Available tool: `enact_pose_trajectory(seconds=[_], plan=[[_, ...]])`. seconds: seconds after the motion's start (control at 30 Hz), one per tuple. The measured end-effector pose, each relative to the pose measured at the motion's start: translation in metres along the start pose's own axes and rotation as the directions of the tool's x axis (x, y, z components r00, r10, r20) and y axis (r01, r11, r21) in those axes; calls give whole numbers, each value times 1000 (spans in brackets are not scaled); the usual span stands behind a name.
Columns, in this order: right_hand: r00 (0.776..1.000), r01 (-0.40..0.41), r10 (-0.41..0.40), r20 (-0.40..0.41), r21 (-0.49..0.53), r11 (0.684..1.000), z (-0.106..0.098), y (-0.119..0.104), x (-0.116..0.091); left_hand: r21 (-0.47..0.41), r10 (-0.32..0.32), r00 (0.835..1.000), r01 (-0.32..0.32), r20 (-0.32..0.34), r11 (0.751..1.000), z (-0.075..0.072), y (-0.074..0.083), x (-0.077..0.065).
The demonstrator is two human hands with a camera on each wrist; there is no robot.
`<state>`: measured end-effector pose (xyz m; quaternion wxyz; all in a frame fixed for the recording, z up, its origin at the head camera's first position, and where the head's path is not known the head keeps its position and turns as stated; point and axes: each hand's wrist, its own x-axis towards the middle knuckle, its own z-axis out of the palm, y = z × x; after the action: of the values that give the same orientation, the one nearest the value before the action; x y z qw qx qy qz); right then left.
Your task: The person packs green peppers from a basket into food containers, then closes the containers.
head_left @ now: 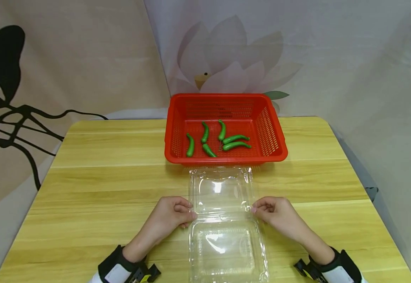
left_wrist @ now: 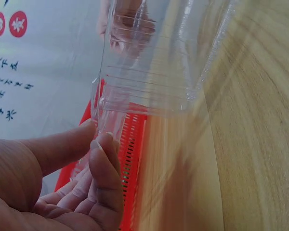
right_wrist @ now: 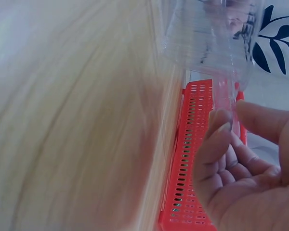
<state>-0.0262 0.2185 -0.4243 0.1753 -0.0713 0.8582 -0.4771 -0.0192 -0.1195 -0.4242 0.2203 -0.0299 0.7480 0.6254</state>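
A clear plastic clamshell box lies unfolded on the table, its lid half toward the red basket and its other half nearer me. My left hand pinches the box's left edge close to the fold between thumb and fingertips. On the opposite side my right hand pinches the right edge in the same way. The left wrist view shows the clear wall just beyond the left thumb; the right wrist view shows the clear plastic above the right fingertips.
Behind the box stands a red plastic basket with perforated walls. Several green chili peppers lie spread on its floor. A wood-grain table carries everything, and a printed curtain hangs at its back edge.
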Motion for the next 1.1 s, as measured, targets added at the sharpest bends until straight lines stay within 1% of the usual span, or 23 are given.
enact_pose_trajectory(seconds=[0.2, 0.43, 0.57, 0.73, 0.87, 1.1], plan=[[1000, -17, 18, 7, -19, 1000, 3, -2, -2, 4, -11, 999, 11, -34, 1000, -1, 2, -4], [1000, -1, 1, -6, -15, 1000, 5, -6, -2, -14, 9, 999, -9, -51, 1000, -3, 1, -5], [1000, 19, -19, -20, 16, 1000, 6, -8, 1, -42, 13, 998, -16, -66, 999, -4, -1, -4], [998, 44, -41, -54, 51, 998, 7, -10, 7, -92, 1, 996, -9, -84, 996, -6, -3, -1], [994, 74, -70, -84, 39, 997, 10, -9, 12, -128, -9, 996, -3, -88, 992, -7, -4, 2], [985, 123, -118, -125, 31, 992, 12, -8, 19, -179, -19, 997, 6, -74, 984, -9, -5, 5]])
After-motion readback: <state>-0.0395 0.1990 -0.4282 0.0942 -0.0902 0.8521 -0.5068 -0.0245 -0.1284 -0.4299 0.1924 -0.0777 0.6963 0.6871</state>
